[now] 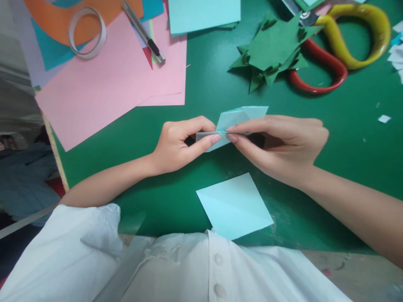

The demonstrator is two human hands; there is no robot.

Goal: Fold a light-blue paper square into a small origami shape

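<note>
Between my two hands is a folded light blue paper, held up just above the green table. My left hand pinches its left part between thumb and forefinger. My right hand pinches the same paper near its middle, thumb below and forefinger along a fold. Part of the paper stands up behind the fingertips, and some of its folds are hidden by them. A separate light blue square sheet, lightly creased, lies on the table between my hands and my body.
Pink sheets lie at the left with a tape roll and a utility knife on top. A folded green paper piece rests beside scissors. More light blue sheets sit at the back of the green table.
</note>
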